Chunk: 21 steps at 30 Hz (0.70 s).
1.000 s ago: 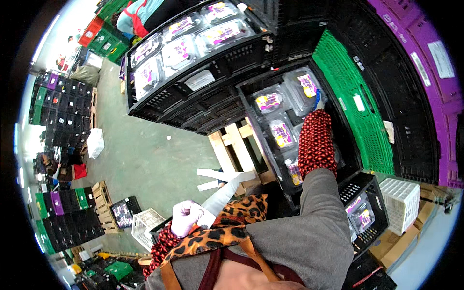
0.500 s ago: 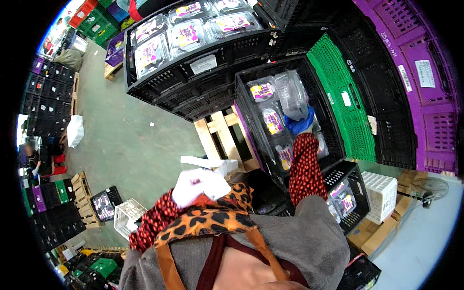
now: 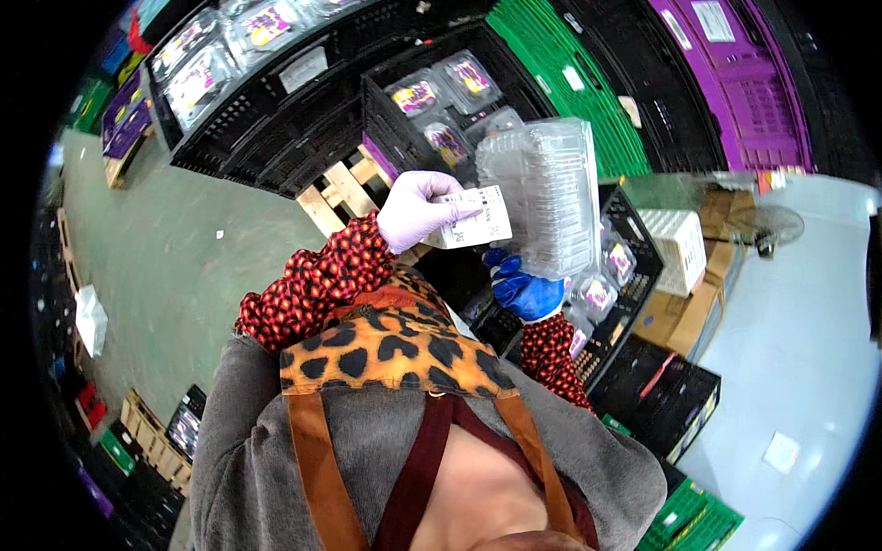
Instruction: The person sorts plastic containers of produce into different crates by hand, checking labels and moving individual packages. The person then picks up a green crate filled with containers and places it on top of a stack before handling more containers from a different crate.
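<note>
Head view, looking down over the person's chest onto a warehouse floor. Largest: stacked black crates holding film-sealed punnets with purple labels, a green crate and purple crates beyond, and a wooden pallet under the nearest black crate. Centre: a stack of empty clear plastic clamshell punnets, held upright in mid-air above the open black crate, well clear of the floor. Right hand, in a blue glove, fingers closed around the lower end of the stack, carrying its weight from below. Left hand, in a pale lilac glove, fingers pinching a small white printed label by its left edge; the label's right edge lies against the side of the stack. Smallest: loose scraps of paper on the floor.

Risk, as judged: the stack is gripped only at its base, so the upper punnets could lean and slide off into the crate. The label, held by one edge, could fold or stick down crooked if pressed unevenly against the ribbed plastic.
</note>
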Available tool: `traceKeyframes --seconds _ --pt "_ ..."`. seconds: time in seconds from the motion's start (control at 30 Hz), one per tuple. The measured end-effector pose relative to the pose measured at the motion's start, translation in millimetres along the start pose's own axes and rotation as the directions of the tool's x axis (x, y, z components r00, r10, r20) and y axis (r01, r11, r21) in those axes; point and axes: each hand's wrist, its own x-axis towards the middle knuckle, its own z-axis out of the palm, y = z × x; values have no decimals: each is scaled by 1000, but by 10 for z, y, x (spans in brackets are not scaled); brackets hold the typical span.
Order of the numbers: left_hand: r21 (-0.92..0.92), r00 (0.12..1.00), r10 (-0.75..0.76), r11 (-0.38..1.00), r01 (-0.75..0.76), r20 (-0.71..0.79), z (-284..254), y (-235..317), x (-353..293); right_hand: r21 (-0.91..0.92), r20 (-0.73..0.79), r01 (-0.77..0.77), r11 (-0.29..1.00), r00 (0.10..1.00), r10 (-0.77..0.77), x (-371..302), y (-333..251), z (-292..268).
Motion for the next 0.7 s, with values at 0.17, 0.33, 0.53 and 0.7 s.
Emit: traceKeyframes --seconds 0.17,0.33,0.53,0.7 --pt "-18 997 -34 999 36 72 243 -89 -3 -247 -48 204 947 974 -222 -277 467 -60" --pt "484 997 -77 872 78 -23 364 -166 -14 98 56 115 989 991 -121 -517 635 -163" --pt "449 972 -123 894 22 199 362 -422 -259 -690 151 592 417 681 -717 -1070 479 -338" --pt "586 759 -265 789 -184 595 144 -174 -534 -644 -33 676 357 442 -897 -2366 -22 -868"
